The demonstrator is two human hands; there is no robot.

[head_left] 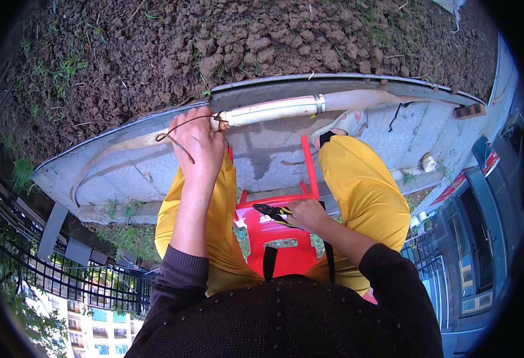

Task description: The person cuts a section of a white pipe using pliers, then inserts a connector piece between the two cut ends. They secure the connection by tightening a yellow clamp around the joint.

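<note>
No writing can be read (not one letter); no legible numbers either.

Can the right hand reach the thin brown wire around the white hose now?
Probably yes: the right hand, holding black-yellow pliers, has open space toward the wire, though the left hand lies beside it.
</note>
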